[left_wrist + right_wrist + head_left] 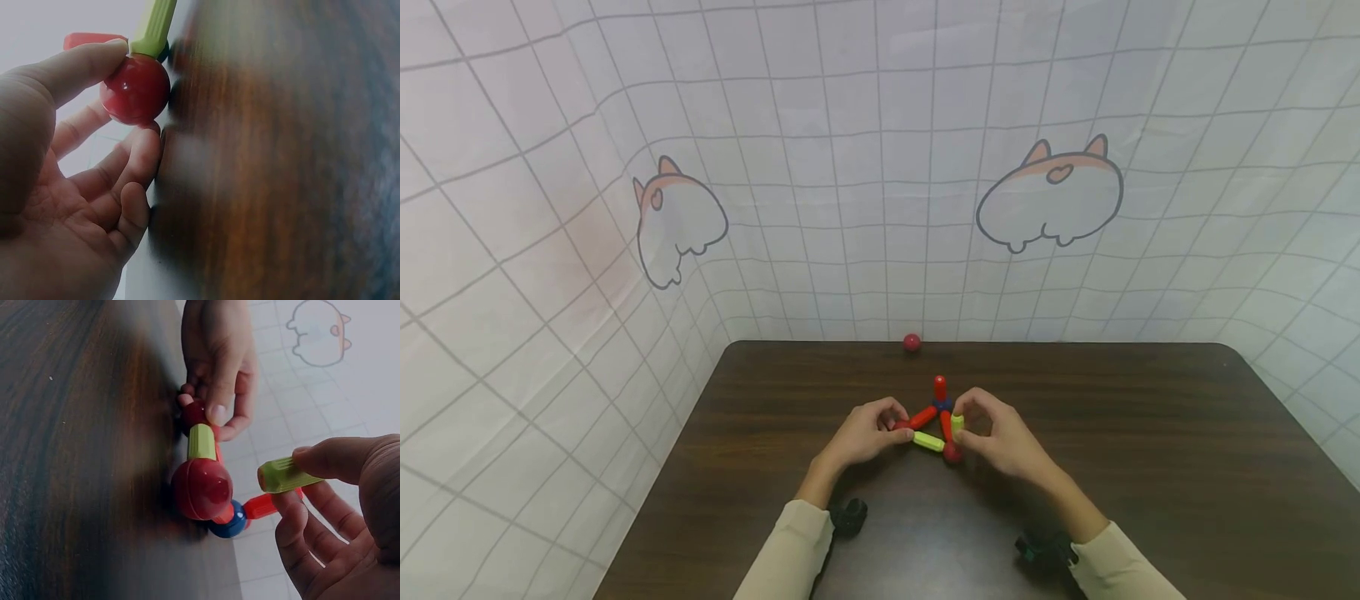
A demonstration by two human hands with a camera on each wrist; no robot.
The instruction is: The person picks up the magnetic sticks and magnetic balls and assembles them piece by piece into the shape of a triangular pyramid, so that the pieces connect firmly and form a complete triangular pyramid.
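On the table lies a triangle of toy building rods and balls. A green rod [928,442] joins two red balls, and two red rods run from these to a blue ball [942,406]. Another red rod [940,386] stands up from the blue ball. My left hand [865,431] holds the left red ball [137,92] between thumb and fingers. Between thumb and fingertips, my right hand [1006,435] pinches a second green rod [282,475]. It is held above the near red ball [203,489], apart from it in the right wrist view.
A loose red ball [912,342] sits at the far edge of the dark wooden table [760,400]. Grid-patterned cloth [850,192] hangs behind and at the sides. Dark wrist cameras [850,517] are strapped under both wrists, close above the tabletop.
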